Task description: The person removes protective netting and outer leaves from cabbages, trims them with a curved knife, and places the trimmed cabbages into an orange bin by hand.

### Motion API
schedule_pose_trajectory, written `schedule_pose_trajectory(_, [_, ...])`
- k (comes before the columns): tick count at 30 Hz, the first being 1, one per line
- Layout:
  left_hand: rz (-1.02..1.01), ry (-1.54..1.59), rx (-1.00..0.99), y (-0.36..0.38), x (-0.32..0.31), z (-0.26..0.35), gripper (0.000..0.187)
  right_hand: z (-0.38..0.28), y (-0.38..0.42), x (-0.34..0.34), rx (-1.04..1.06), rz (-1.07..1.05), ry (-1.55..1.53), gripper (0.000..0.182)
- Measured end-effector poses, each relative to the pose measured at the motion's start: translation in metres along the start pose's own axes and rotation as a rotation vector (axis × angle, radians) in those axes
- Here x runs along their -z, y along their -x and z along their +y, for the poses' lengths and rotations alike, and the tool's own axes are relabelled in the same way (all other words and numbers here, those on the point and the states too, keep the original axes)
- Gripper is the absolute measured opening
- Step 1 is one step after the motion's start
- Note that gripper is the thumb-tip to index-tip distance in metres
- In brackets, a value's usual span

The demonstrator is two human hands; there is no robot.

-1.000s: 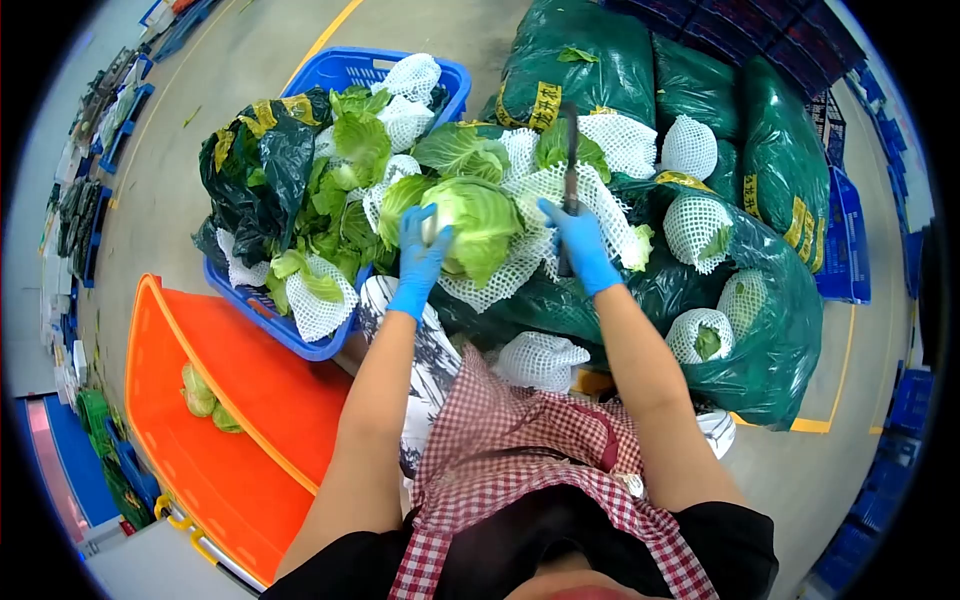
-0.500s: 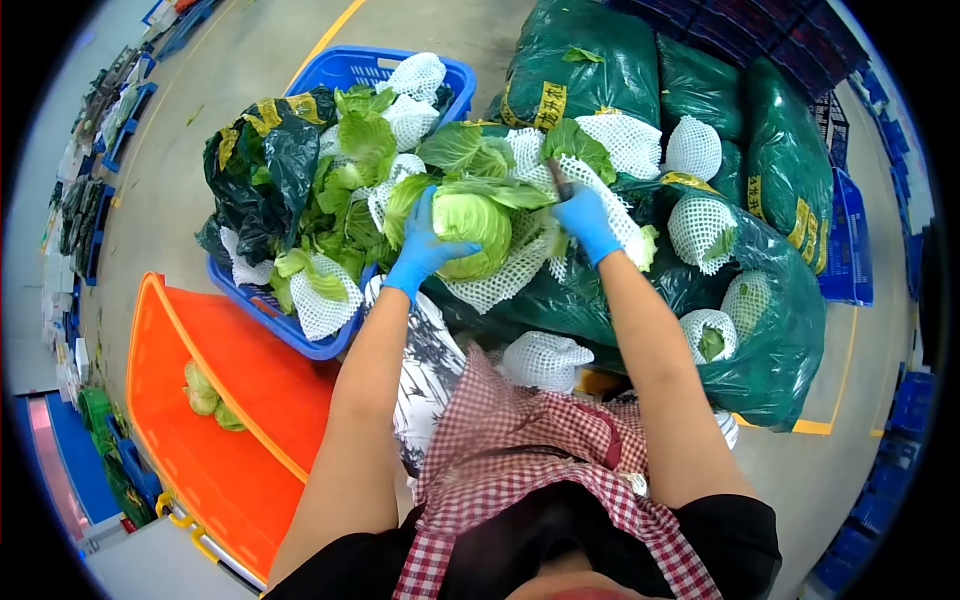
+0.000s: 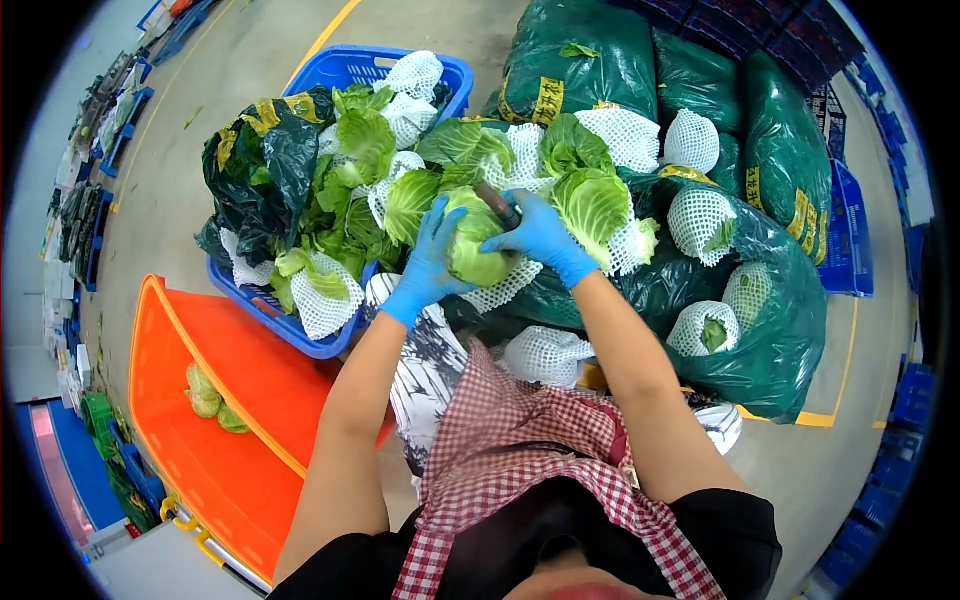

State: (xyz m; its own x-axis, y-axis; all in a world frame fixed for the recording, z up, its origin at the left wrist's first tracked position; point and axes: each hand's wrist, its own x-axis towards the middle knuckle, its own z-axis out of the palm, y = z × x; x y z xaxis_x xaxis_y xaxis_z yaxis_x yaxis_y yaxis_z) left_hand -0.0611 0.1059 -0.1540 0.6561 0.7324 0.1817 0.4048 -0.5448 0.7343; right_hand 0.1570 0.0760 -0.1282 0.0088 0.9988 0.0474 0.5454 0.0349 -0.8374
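A pale green cabbage (image 3: pixel 474 240) rests in my left hand (image 3: pixel 428 262), gloved in blue, with the fingers curled round its left side. My right hand (image 3: pixel 538 238), also blue-gloved, is closed on a short knife (image 3: pixel 497 205) with a brownish blade. Its thumb touches the cabbage's right side. Beneath the cabbage lies a white foam net (image 3: pixel 503 288). A loose cabbage leaf (image 3: pixel 592 205) sits just beyond my right hand, and another leaf (image 3: pixel 410 205) lies to the left of the cabbage.
At the left, a blue basket (image 3: pixel 285 322) holds leaves, foam nets and a dark plastic bag (image 3: pixel 265 165). An orange bin (image 3: pixel 235 345) with cabbage pieces stands nearer. Green plastic bags (image 3: pixel 590 85) fill the right and back; net-wrapped cabbages (image 3: pixel 700 228) lie on the nearest one.
My right hand has moved left with the knife, up against the cabbage. A large leaf has come off the cabbage and lies to its right. My left hand has turned with the cabbage.
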Motion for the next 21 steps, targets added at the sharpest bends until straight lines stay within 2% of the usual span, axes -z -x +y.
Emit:
schedule_pose_trajectory(3, [-0.069, -0.095, -0.075, -0.009, 0.003, 0.000, 0.115, -0.006, 0.002, 0.017, -0.112, -0.099, 0.081, 0.065])
schedule_pose_trajectory(4, [-0.053, -0.097, -0.056, -0.013, 0.002, 0.002, 0.115, -0.004, 0.004, 0.019, -0.061, -0.087, 0.089, 0.057])
schedule_pose_trajectory(6, [-0.022, -0.098, -0.020, -0.024, -0.006, 0.008, 0.117, -0.003, 0.008, 0.017, -0.085, -0.048, 0.078, 0.053])
schedule_pose_trajectory(9, [0.194, -0.202, 0.448, -0.037, -0.040, 0.012, 0.120, 0.001, 0.005, 0.008, -0.118, 0.024, 0.073, 0.044])
schedule_pose_trajectory(10, [0.291, -0.080, 0.568, -0.036, -0.046, 0.010, 0.121, 0.003, 0.001, 0.004, -0.136, 0.053, 0.064, 0.042])
schedule_pose_trajectory(13, [0.235, -0.066, 0.488, -0.031, -0.043, -0.004, 0.118, 0.017, -0.015, -0.007, -0.124, 0.202, 0.008, 0.031])
schedule_pose_trajectory(17, [0.247, 0.177, 0.206, -0.009, -0.031, -0.019, 0.109, 0.039, -0.023, 0.008, -0.203, 0.360, 0.103, 0.030])
schedule_pose_trajectory(19, [0.222, 0.345, 0.140, 0.010, -0.019, -0.021, 0.106, 0.073, -0.024, 0.025, -0.382, 0.466, -0.075, 0.030])
schedule_pose_trajectory(21, [0.174, 0.699, 0.302, 0.032, -0.004, -0.013, 0.108, 0.087, -0.007, 0.058, -0.491, 0.626, -0.485, 0.029])
